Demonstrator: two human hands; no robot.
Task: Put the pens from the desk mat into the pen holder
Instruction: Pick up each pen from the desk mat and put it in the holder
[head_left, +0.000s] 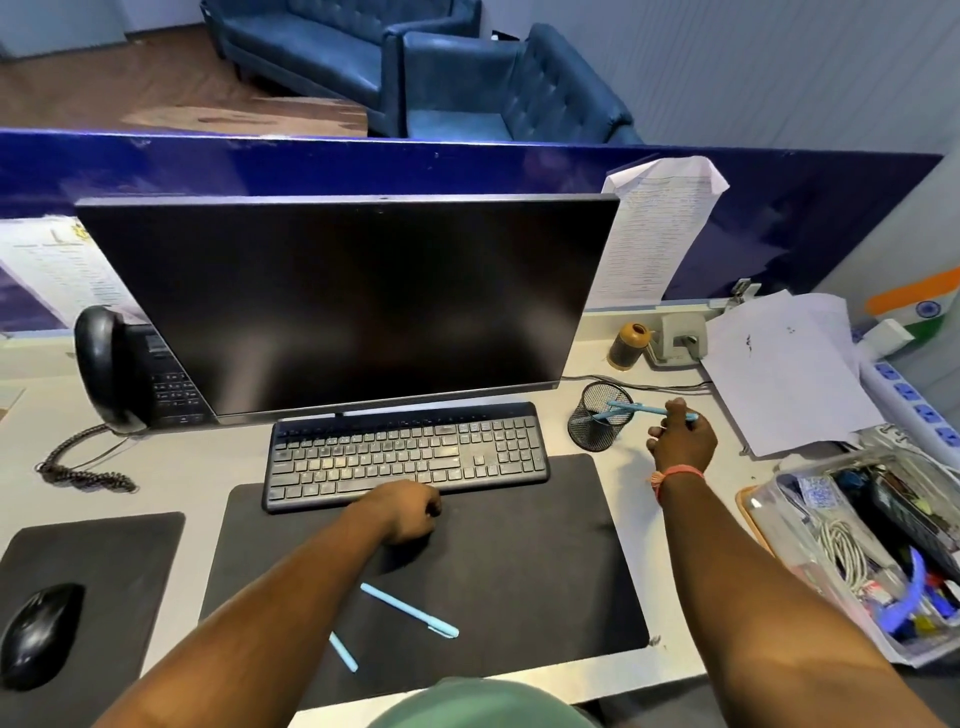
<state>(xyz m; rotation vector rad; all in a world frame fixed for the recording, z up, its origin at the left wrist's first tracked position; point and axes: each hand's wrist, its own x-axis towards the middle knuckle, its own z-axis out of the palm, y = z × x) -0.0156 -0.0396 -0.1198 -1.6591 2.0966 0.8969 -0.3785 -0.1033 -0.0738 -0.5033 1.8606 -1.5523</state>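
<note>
A black mesh pen holder (597, 423) stands right of the keyboard. My right hand (683, 439) is just right of it, shut on a light blue pen (641, 409) whose tip lies across the holder's rim. Another blue pen (605, 415) leans inside the holder. On the black desk mat (545, 571) lies one light blue pen (410, 610). A second blue pen (344, 652) is partly hidden under my left forearm. My left hand (408, 512) rests as a fist on the mat at the keyboard's front edge; I see nothing in it.
A black keyboard (405, 454) and a dark monitor (343, 301) stand behind the mat. A phone (124, 369) is at left, a mouse (39, 634) on its pad. At right are papers (784, 374), a power strip (914, 405) and a tray of cables (857, 556).
</note>
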